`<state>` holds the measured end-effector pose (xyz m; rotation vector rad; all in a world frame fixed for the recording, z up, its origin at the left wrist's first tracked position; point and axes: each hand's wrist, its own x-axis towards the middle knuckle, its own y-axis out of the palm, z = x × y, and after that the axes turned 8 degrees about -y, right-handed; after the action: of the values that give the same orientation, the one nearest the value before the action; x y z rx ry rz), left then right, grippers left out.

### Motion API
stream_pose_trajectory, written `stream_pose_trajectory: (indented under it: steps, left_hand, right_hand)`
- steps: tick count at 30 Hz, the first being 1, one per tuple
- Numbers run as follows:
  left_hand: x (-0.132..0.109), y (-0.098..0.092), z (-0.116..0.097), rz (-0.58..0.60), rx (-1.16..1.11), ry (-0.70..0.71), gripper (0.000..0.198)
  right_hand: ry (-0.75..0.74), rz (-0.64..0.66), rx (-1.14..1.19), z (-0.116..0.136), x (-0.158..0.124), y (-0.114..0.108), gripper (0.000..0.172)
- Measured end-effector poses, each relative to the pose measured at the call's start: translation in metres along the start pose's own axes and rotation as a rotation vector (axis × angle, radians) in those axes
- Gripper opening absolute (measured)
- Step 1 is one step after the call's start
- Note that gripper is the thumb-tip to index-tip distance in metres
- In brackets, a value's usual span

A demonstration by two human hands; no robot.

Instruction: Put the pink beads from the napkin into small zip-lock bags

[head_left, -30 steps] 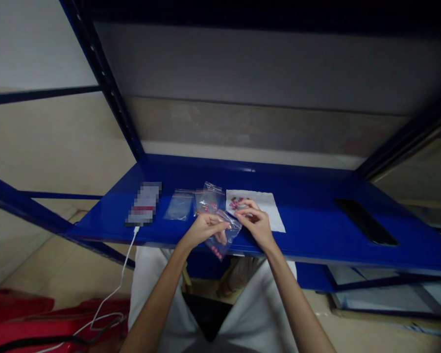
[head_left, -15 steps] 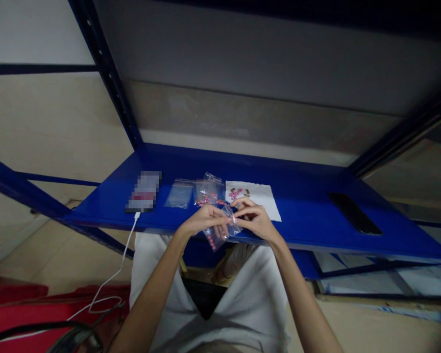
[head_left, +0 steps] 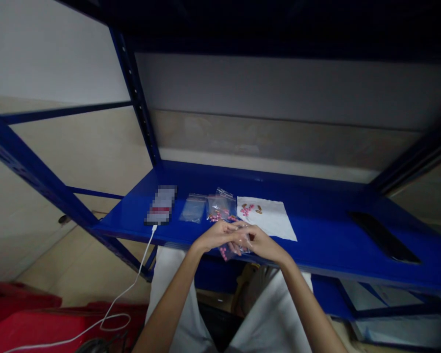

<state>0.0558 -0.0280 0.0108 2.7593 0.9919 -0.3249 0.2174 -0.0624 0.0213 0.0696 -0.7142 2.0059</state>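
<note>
Both hands meet at the front edge of the blue shelf, closed on one clear plastic bag point(head_left: 226, 251) with pink pills in its lower corner. My left hand point(head_left: 216, 236) holds the bag from the left, and my right hand point(head_left: 261, 242) pinches it from the right, fingers overlapping. Just behind them lie clear zip bags point(head_left: 220, 205) with pink and brown pills. An apparently empty zip bag point(head_left: 193, 208) is left of these. On a white paper sheet point(head_left: 275, 218) rest several pink pills point(head_left: 247, 210) and brown capsules point(head_left: 259, 208).
A phone point(head_left: 161, 205) with a white cable point(head_left: 141, 267) lies on the left of the blue shelf point(head_left: 316, 215). A black phone-like object point(head_left: 384, 236) lies on the right. Blue uprights point(head_left: 135, 90) frame the shelf. Red objects point(head_left: 40, 328) are low at the left.
The camera view has shifted, so the shelf appears lower and farther right. The hands have drawn closer together around the bag, with the fingers now overlapping.
</note>
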Motion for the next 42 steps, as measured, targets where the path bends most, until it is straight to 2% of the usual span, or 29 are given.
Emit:
stream_pose_trajectory:
  steps: [3,6,9,12,16,19,23,28,32,37,42]
  left_hand:
    - [0.002,0.000,0.003,-0.019,0.002,-0.009,0.042]
    - [0.004,-0.002,0.005,-0.068,-0.081,0.089,0.038]
    - [0.005,-0.003,0.006,-0.173,-0.123,0.163,0.033]
    - [0.005,-0.003,0.006,-0.268,-0.155,0.188,0.031]
    - [0.005,-0.002,0.002,-0.349,-0.228,0.206,0.032]
    - [0.007,-0.001,0.001,-0.412,-0.313,0.217,0.036]
    - [0.009,-0.003,0.005,-0.380,-0.389,0.200,0.037]
    - [0.012,-0.005,0.010,-0.388,-0.341,0.178,0.038]
    - [0.011,-0.004,0.009,-0.379,-0.279,0.193,0.043]
    - [0.010,-0.002,0.008,-0.436,-0.293,0.233,0.041]
    - [0.010,-0.004,0.012,-0.475,-0.316,0.302,0.040]
  right_hand:
    - [0.023,-0.200,0.040,-0.012,-0.011,-0.002,0.027]
    - [0.095,-0.476,0.069,-0.022,-0.023,-0.009,0.026]
    - [0.179,-0.752,0.005,-0.028,-0.029,-0.025,0.030]
    - [0.179,-0.888,-0.143,-0.033,-0.027,-0.046,0.032]
    - [0.162,-0.828,-0.416,-0.042,-0.019,-0.062,0.028]
    - [0.189,-0.756,-0.571,-0.046,-0.015,-0.057,0.026]
    - [0.156,-0.630,-0.705,-0.045,-0.014,-0.043,0.023]
    - [0.134,-0.549,-0.712,-0.046,-0.014,-0.042,0.024]
    - [0.113,-0.555,-0.678,-0.050,-0.017,-0.045,0.024]
    - [0.117,-0.542,-0.631,-0.048,-0.020,-0.045,0.024]
    - [0.134,-0.587,-0.611,-0.049,-0.020,-0.044,0.022]
